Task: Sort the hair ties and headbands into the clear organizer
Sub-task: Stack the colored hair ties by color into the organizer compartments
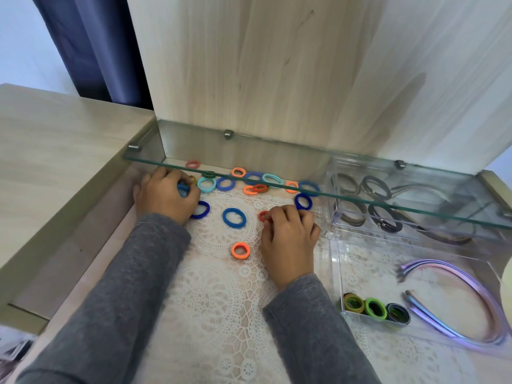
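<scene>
Soft, light hair ties (pixel 234 218) lie scattered left of the clear organizer (pixel 336 261). The left hand (pixel 163 196) has its grip curled around blue ties; the right hand (pixel 288 234) pinches a red tie (pixel 263 216) by its rim.

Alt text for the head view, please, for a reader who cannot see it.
Two grey-sleeved hands gather loose hair ties on a lace mat: the left hand closes on a blue tie, the right hand pinches a red tie. At right, a clear organizer holds green ties and pastel headbands.
</scene>
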### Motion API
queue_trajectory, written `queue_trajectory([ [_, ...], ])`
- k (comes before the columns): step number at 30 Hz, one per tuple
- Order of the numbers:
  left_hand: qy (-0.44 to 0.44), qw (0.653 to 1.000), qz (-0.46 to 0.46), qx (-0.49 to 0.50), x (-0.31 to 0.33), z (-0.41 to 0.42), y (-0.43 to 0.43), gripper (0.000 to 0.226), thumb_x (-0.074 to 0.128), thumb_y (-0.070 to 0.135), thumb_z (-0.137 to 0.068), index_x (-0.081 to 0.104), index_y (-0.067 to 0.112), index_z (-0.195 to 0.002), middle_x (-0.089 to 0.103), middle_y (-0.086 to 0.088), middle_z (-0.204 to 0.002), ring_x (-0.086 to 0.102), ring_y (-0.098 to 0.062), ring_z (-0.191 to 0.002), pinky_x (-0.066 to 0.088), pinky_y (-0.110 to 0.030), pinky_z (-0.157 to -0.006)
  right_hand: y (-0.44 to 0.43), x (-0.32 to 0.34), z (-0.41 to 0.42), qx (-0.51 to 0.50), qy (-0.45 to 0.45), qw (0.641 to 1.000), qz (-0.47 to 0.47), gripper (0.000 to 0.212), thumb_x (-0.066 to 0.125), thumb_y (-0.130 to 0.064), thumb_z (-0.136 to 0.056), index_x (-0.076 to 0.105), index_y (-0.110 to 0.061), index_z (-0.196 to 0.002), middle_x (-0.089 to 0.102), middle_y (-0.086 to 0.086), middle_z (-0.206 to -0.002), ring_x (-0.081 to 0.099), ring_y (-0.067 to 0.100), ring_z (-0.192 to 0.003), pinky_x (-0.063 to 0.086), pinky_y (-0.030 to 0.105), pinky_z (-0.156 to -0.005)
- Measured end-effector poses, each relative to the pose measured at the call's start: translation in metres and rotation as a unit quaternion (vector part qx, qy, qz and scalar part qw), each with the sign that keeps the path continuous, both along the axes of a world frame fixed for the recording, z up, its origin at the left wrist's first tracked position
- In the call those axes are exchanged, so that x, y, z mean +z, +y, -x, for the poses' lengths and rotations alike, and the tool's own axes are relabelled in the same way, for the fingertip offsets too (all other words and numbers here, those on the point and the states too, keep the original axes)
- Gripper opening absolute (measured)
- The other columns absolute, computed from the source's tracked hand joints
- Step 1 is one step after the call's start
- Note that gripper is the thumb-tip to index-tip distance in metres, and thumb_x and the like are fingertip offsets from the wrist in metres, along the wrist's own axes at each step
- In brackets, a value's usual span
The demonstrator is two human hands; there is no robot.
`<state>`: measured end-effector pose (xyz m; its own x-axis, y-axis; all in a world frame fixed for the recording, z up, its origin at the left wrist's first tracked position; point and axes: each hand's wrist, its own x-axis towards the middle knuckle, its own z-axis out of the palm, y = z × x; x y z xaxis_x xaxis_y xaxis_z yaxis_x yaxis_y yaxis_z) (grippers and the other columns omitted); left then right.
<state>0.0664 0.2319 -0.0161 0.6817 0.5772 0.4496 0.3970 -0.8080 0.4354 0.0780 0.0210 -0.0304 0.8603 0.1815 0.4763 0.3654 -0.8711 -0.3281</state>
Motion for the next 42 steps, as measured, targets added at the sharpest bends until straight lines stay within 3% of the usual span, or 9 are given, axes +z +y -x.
queue_trajectory([
  [8, -0.095, 0.989, -0.010, -0.115, 0.000, 0.017, -0.005, 0.010, 0.060, 0.024, -0.081, 0.065, 0.015, -0.083, 0.064, -0.002, -0.089, 0.057, -0.025, -0.082, 0.042, -0.033, -0.071, -0.001, 0.002, -0.001, 0.016, 0.019, 1.000, -0.016, 0.009, 0.059, -0.021, -0.087, 0.065, -0.019, -0.094, 0.062, -0.001, -0.098, 0.046, 0.025, -0.092, 0.033, 0.040, -0.079],
  [11, -0.110, 0.980, -0.007, -0.168, 0.000, 0.029, -0.016, 0.015, 0.054, 0.028, -0.081, 0.063, 0.016, -0.084, 0.065, 0.001, -0.089, 0.058, -0.023, -0.079, 0.049, -0.041, -0.072, -0.003, 0.003, 0.001, 0.020, 0.014, 1.000, -0.018, 0.009, 0.059, -0.022, -0.087, 0.064, -0.018, -0.093, 0.062, -0.001, -0.097, 0.046, 0.025, -0.092, 0.031, 0.039, -0.078],
  [18, -0.080, 0.960, -0.032, -0.267, 0.002, 0.060, -0.051, 0.009, 0.057, 0.029, -0.079, 0.062, 0.023, -0.084, 0.063, 0.011, -0.090, 0.060, -0.016, -0.085, 0.048, -0.042, -0.074, -0.006, 0.006, 0.007, 0.034, 0.024, 0.999, -0.022, 0.012, 0.057, -0.026, -0.089, 0.063, -0.018, -0.094, 0.063, 0.000, -0.099, 0.045, 0.025, -0.094, 0.031, 0.039, -0.079],
  [26, -0.023, 0.941, -0.114, -0.317, 0.007, 0.080, -0.071, 0.016, 0.055, 0.034, -0.073, 0.064, 0.026, -0.082, 0.065, 0.013, -0.094, 0.060, -0.012, -0.091, 0.029, -0.022, -0.078, -0.014, 0.008, 0.019, 0.050, 0.030, 0.998, -0.030, 0.011, 0.057, -0.027, -0.089, 0.063, -0.019, -0.095, 0.061, -0.001, -0.099, 0.045, 0.024, -0.098, 0.032, 0.038, -0.080],
  [33, 0.004, 0.941, -0.105, -0.321, 0.008, 0.082, -0.071, 0.016, 0.054, 0.036, -0.072, 0.064, 0.029, -0.082, 0.064, 0.016, -0.094, 0.059, -0.009, -0.091, 0.027, -0.022, -0.079, -0.020, 0.005, 0.027, 0.061, 0.012, 0.997, -0.040, 0.008, 0.059, -0.026, -0.086, 0.062, -0.021, -0.091, 0.062, -0.005, -0.095, 0.045, 0.022, -0.094, 0.031, 0.035, -0.075],
  [42, 0.044, 0.937, -0.085, -0.337, 0.005, 0.082, -0.071, 0.019, 0.052, 0.040, -0.074, 0.064, 0.031, -0.086, 0.064, 0.018, -0.094, 0.059, -0.008, -0.092, 0.038, -0.029, -0.083, -0.022, 0.004, 0.032, 0.076, -0.007, 0.996, -0.050, 0.004, 0.062, -0.023, -0.084, 0.062, -0.022, -0.088, 0.063, -0.005, -0.093, 0.047, 0.022, -0.093, 0.031, 0.033, -0.074],
])
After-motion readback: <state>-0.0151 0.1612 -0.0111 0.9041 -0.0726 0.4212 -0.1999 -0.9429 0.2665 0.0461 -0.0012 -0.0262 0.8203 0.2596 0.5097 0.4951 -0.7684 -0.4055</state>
